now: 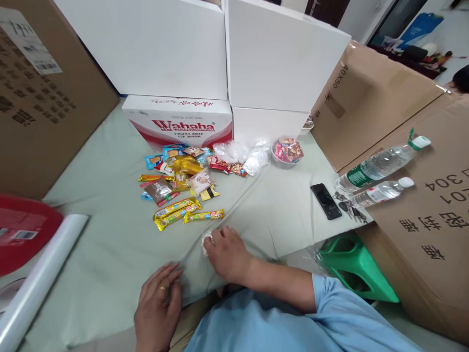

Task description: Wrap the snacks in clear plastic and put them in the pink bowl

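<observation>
My right hand (227, 254) presses down on the pale green cloth, its curled fingers closed over a small white crumpled wad (205, 243); most of the wad is hidden. Near the front edge lies my left hand (161, 298), palm down, fingers stretched out on the cloth, with a ring on one finger. Just beyond my right hand are several yellow stick-shaped snack packets (203, 215). Behind these is a loose pile of wrapped snacks, with a brown packet (160, 190), a beige packet (201, 181) and amber-yellow packets (186, 166).
Clear plastic bags (256, 159) and a bowl of snacks (287, 150) stand before white boxes and a Wahaha carton (179, 122). A phone (326, 201), keys (350, 206) and two bottles (381, 166) are at right. A white roll (47, 274) lies left; a green stool (357, 266) stands below right.
</observation>
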Tool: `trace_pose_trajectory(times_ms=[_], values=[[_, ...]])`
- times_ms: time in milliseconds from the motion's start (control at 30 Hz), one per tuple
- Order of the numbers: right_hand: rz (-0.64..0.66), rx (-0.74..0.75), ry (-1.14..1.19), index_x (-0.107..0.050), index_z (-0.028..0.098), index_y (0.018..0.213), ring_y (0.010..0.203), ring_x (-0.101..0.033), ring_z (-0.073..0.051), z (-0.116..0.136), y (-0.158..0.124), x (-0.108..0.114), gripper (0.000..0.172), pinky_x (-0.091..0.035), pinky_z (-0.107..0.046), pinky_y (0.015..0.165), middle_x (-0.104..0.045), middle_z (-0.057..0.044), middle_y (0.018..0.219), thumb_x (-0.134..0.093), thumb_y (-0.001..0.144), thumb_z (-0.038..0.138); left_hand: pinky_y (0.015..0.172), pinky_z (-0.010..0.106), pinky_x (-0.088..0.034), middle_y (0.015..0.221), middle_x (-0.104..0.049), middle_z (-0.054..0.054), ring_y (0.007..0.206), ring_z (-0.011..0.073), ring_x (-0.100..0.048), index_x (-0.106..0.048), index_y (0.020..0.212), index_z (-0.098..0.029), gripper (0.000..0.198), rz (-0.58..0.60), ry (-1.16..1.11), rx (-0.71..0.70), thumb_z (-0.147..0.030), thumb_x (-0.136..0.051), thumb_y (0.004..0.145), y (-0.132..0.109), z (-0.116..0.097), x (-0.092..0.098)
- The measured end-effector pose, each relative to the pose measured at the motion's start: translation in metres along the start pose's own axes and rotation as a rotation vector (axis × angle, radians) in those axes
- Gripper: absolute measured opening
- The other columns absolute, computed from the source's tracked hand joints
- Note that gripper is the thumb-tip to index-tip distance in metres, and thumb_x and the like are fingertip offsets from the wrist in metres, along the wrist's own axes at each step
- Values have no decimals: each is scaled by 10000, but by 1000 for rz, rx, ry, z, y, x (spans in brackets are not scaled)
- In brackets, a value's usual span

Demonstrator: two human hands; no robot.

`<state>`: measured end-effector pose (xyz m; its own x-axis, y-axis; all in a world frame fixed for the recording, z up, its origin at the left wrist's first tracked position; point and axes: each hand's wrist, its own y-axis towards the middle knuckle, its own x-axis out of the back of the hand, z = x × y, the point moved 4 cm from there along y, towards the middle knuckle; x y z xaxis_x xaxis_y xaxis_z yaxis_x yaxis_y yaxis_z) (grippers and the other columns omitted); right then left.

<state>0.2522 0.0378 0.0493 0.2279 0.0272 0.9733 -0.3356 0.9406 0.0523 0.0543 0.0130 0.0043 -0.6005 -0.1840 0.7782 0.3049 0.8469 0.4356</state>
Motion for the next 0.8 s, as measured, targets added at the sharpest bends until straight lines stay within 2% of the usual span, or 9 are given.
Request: trace_pose_trajectory(times_ms=[67, 133, 267, 367, 433, 533, 633, 733, 800], values=[[-34, -25, 60, -636, 143, 1129, 940, -581, -266, -25, 1, 16, 187, -503, -408, 837, -675, -135, 1031, -520, 985, 171, 1001, 467, -510, 1083, -731, 93, 1140, 283, -644, -659, 1046, -204, 186, -5, 8, -32, -243, -500, 957, 5, 4, -4], [-83, -113, 195, -657, 159, 1131, 910, -616, -236, -67, 2, 41, 202, -501, -366, 861, -716, -112, 1019, -510, 994, 182, 970, 450, -522, 1049, -733, 86, 1101, 271, -661, -650, 1037, -204, 168, -3, 18, -53, -220, -503, 958, 6, 7, -9], [-284, -410, 427, -662, 201, 1226, 803, -660, -197, -195, 11, 115, 353, -515, -320, 797, -742, -38, 946, -409, 981, 182, 905, 429, -542, 1053, -730, 95, 1047, 269, -690, -630, 1040, -198, 159, -57, 127, -117, -142, -538, 923, 3, 5, -19], [-458, -554, 208, -711, 161, 1125, 893, -658, -219, -288, 36, 178, 359, -499, -344, 862, -742, -75, 1003, -417, 920, 150, 880, 422, -550, 1065, -735, 118, 1026, 281, -706, -628, 1065, -181, 216, -126, 231, -169, -93, -587, 872, 0, -2, -23], [-419, -635, 65, -726, 135, 1087, 899, -657, -227, -334, 61, 204, 361, -499, -335, 836, -744, -93, 1001, -422, 892, 126, 869, 412, -558, 1057, -740, 124, 1004, 278, -715, -628, 1076, -175, 245, -160, 261, -186, -78, -605, 852, 0, -6, -24], [-158, -706, -118, -705, 142, 1200, 858, -661, -213, -372, 101, 208, 394, -493, -297, 763, -747, -92, 1057, -515, 855, 119, 856, 408, -568, 1045, -745, 125, 980, 276, -725, -628, 1078, -176, 263, -174, 271, -199, -67, -619, 838, 1, -7, -24], [41, -690, -266, -742, 156, 1137, 896, -662, -231, -382, 127, 187, 357, -484, -298, 796, -744, -109, 1037, -652, 792, 141, 854, 410, -573, 1048, -747, 120, 979, 276, -729, -627, 1083, -183, 282, -171, 271, -199, -57, -625, 832, 1, -6, -24], [91, -654, -314, -770, 139, 1005, 1003, -652, -287, -382, 134, 161, 239, -479, -348, 883, -724, -165, 1029, -697, 780, 176, 850, 403, -573, 1051, -752, 114, 969, 269, -734, -633, 1089, -186, 308, -172, 276, -191, -42, -640, 817, 0, -4, -24], [84, -630, -360, -755, 122, 1033, 1158, -592, -352, -381, 131, 149, 238, -457, -420, 956, -687, -215, 1126, -672, 825, 203, 852, 401, -572, 1052, -755, 116, 969, 269, -735, -640, 1089, -182, 326, -173, 276, -190, -28, -653, 802, -1, -4, -25]])
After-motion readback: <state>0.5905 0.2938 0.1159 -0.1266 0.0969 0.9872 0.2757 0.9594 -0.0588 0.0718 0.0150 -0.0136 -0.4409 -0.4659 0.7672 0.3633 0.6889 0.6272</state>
